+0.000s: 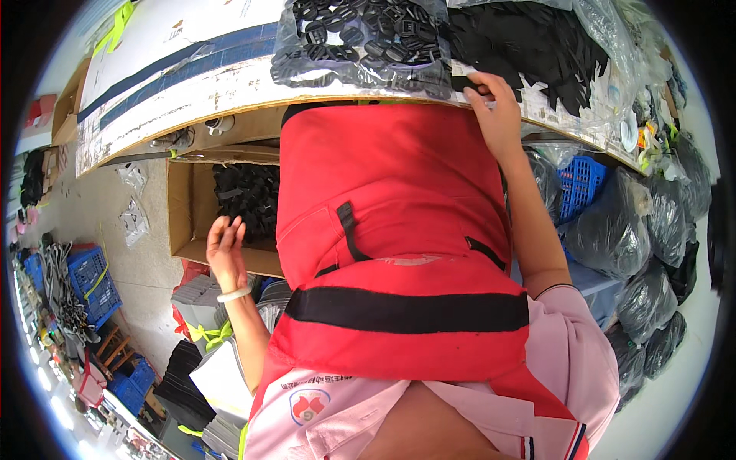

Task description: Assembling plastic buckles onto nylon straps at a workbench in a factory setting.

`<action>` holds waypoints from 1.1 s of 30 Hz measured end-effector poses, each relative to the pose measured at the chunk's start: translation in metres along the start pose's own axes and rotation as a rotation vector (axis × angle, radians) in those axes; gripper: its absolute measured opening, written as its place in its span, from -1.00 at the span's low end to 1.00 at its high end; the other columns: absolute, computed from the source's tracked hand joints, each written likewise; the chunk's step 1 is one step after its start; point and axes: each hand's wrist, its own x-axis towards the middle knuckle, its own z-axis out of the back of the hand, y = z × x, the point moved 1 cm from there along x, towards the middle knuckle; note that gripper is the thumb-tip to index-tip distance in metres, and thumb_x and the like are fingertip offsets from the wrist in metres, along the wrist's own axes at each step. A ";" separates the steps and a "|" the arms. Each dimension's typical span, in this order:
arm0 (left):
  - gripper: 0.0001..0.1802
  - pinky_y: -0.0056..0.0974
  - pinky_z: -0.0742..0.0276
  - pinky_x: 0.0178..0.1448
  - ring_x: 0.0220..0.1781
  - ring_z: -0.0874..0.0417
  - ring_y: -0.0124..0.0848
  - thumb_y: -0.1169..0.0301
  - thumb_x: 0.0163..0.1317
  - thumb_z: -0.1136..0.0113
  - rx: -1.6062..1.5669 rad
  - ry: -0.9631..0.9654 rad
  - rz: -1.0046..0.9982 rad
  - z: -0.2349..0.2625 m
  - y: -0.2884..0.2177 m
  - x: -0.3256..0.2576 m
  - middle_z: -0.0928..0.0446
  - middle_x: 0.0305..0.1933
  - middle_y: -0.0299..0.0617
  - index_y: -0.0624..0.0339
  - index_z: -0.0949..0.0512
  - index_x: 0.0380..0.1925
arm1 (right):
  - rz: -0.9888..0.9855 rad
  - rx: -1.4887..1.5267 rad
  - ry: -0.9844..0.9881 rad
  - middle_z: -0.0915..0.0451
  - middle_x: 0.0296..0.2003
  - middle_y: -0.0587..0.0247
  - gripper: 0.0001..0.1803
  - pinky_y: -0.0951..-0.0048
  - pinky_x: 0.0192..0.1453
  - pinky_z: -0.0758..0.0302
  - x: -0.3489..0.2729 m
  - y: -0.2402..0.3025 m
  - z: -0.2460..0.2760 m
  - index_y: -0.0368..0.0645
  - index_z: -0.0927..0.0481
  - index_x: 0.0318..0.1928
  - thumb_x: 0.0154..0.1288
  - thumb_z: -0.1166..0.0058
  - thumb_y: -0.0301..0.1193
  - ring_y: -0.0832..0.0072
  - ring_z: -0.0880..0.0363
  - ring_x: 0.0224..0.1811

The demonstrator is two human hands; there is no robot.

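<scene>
My right hand point(494, 107) is at the front edge of the white-topped table point(192, 84), its thumb and fingers closed on a short black strap piece point(462, 83). Just beyond it lies a heap of cut black strap pieces point(521, 42). To the left of that heap, a clear plastic bag point(360, 77) holds many black plastic buckles point(368, 42). Low on the left, my left hand point(226, 249) hovers by a cardboard box point(189, 207) of black pieces point(249, 192). Its fingers are loosely bent and apart, with nothing visible in them.
A red apron point(391, 169) covers my lap, between the hands. Bundles of grey and black material point(192, 376) stand by my left forearm. Filled dark plastic bags point(609, 226) and a blue basket point(580, 184) sit on the right. Blue crates point(93, 284) stand farther left.
</scene>
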 end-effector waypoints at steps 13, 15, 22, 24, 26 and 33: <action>-0.62 -0.43 -0.53 -0.42 -0.47 -0.60 -0.45 0.55 0.40 0.04 0.196 0.677 0.006 -0.186 0.008 -0.036 -0.57 -0.29 -0.09 0.32 -0.30 0.20 | 0.052 -0.119 -0.080 -0.62 -0.10 0.14 -0.79 0.34 0.12 -0.42 -0.003 -0.042 0.003 -0.18 -0.67 -0.10 0.33 -0.07 -0.41 0.25 -0.54 -0.04; -0.59 -0.46 -0.44 -0.54 -0.58 -0.55 -0.48 0.59 0.34 -0.04 0.119 0.674 0.036 -0.197 0.005 -0.036 -0.54 -0.42 -0.15 0.25 -0.21 0.15 | 0.058 0.017 -0.060 -0.62 -0.08 0.12 -0.77 0.39 0.16 -0.41 0.015 -0.040 0.007 -0.18 -0.66 -0.07 0.37 -0.04 -0.39 0.26 -0.54 0.01; -0.91 -0.51 -0.39 -0.57 -0.63 -0.50 -0.59 0.55 0.25 -0.22 0.227 0.585 -0.029 -0.198 0.004 -0.036 -0.55 -0.53 -0.28 0.30 -0.52 -0.28 | 0.364 -0.202 -0.434 -0.66 -0.16 0.31 -0.82 0.45 0.05 -0.44 0.046 0.011 0.045 -0.01 -0.71 -0.11 0.35 -0.09 -0.38 0.42 -0.55 -0.10; -0.95 -0.51 -0.42 -0.55 -0.60 -0.52 -0.59 0.55 0.24 -0.23 0.273 0.537 -0.035 -0.201 0.008 -0.039 -0.57 -0.52 -0.28 0.30 -0.55 -0.35 | 0.367 -0.122 -0.445 -0.67 -0.16 0.33 -0.82 0.48 0.02 -0.45 0.035 0.039 0.048 0.01 -0.71 -0.10 0.35 -0.09 -0.38 0.46 -0.56 -0.11; -0.94 -0.53 -0.44 -0.50 -0.56 -0.55 -0.61 0.57 0.23 -0.24 0.193 0.465 -0.090 -0.191 0.018 -0.037 -0.57 -0.53 -0.31 0.31 -0.57 -0.31 | 0.122 0.129 -0.262 -0.68 -0.15 0.34 -0.80 0.54 0.00 -0.45 0.019 0.080 0.018 0.00 -0.70 -0.09 0.38 -0.07 -0.34 0.52 -0.59 -0.13; -0.84 -0.52 -0.43 -0.39 -0.49 -0.48 -0.66 0.64 0.14 -0.25 0.437 0.564 -0.242 -0.204 0.021 -0.042 -0.54 -0.47 -0.38 0.34 -0.62 -0.24 | -0.334 0.723 0.674 -0.58 -0.42 0.38 -0.81 0.62 -0.30 -0.40 -0.067 0.116 -0.063 -0.28 -0.54 -0.20 0.36 -0.09 -0.37 0.76 -0.45 -0.38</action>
